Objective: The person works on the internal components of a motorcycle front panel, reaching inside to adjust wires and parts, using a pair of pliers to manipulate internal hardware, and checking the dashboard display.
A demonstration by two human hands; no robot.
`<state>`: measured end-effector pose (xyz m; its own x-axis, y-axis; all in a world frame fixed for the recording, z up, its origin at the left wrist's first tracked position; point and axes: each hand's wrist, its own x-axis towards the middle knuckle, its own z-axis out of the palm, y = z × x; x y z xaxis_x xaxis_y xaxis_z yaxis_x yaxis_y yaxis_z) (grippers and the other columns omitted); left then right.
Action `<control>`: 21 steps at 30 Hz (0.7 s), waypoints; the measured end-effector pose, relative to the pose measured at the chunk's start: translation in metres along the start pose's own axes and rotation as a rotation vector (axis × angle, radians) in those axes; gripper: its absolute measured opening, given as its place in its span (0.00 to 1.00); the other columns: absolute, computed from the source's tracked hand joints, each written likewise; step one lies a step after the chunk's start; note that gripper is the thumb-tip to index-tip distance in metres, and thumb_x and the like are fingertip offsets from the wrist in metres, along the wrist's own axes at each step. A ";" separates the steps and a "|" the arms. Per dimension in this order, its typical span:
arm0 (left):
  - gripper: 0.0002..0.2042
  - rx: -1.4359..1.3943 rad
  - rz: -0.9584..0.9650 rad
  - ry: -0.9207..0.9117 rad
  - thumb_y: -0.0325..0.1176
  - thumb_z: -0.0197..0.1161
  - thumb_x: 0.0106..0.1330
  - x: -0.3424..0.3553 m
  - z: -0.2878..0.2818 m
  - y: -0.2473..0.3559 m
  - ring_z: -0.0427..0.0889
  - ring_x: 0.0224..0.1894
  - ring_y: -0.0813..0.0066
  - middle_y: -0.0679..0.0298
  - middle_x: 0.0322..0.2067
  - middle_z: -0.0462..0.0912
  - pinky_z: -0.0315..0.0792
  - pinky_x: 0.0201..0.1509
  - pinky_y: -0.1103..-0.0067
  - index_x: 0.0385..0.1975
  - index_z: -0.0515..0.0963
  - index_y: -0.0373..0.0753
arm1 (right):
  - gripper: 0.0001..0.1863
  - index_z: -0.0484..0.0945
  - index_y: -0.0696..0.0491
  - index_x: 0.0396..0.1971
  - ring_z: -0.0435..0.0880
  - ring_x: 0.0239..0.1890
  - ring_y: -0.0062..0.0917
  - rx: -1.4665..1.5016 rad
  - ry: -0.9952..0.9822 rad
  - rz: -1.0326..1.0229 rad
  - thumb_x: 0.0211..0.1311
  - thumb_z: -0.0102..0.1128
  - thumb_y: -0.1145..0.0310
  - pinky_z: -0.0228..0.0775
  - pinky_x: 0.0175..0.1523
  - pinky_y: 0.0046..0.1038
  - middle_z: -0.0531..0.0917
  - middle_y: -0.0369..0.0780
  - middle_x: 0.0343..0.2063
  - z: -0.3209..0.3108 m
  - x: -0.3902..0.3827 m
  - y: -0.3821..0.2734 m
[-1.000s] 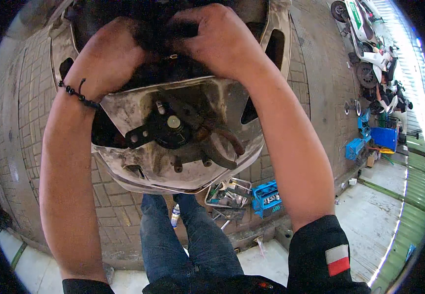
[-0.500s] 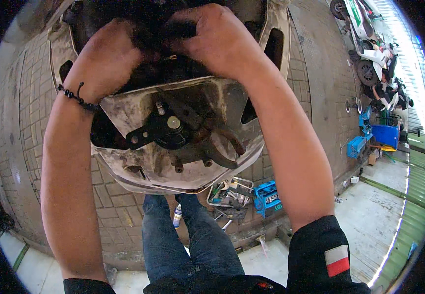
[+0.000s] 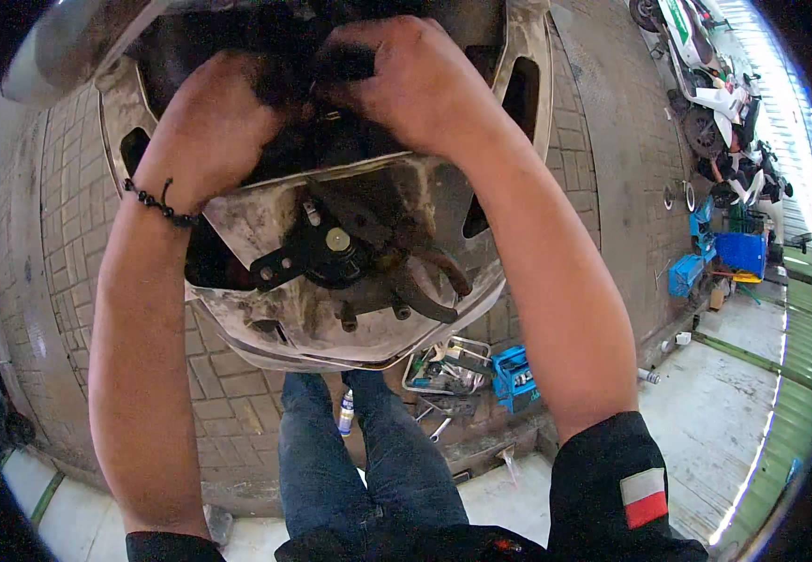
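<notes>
Both your left hand [image 3: 223, 117] and your right hand [image 3: 415, 89] reach beyond the upper edge of the pale, stained panel [image 3: 246, 220] into the dark recess [image 3: 331, 145]. The fingers are curled, but the fingertips are lost in shadow; whether either hand grips anything cannot be told. A small metal piece [image 3: 334, 116] shows in the recess between your hands, just beside the right fingers and beyond the middle of that upper edge. With sight so limited, work by touch: steady the part with one hand, move the other in short strokes, and apply light force. Guard your wrists against the panel's upper edge, and watch that the bead bracelet [image 3: 157, 206] does not snag at its left corner. Lift your forearms clear of the round black part [image 3: 331, 267] near the panel's middle.
</notes>
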<state>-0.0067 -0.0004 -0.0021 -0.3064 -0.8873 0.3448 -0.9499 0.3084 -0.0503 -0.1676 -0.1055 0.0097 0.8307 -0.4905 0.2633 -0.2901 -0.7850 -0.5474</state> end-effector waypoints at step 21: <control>0.10 -0.101 -0.216 -0.106 0.30 0.54 0.49 0.001 -0.005 0.005 0.75 0.37 0.49 0.46 0.31 0.77 0.70 0.43 0.67 0.29 0.76 0.32 | 0.12 0.79 0.52 0.30 0.79 0.30 0.42 -0.157 0.173 -0.070 0.41 0.54 0.71 0.74 0.38 0.37 0.80 0.47 0.24 0.006 -0.011 -0.004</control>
<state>-0.0117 0.0017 0.0030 -0.1068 -0.9656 0.2371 -0.9847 0.1357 0.1091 -0.1729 -0.0946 0.0045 0.7614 -0.4801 0.4356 -0.3167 -0.8618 -0.3963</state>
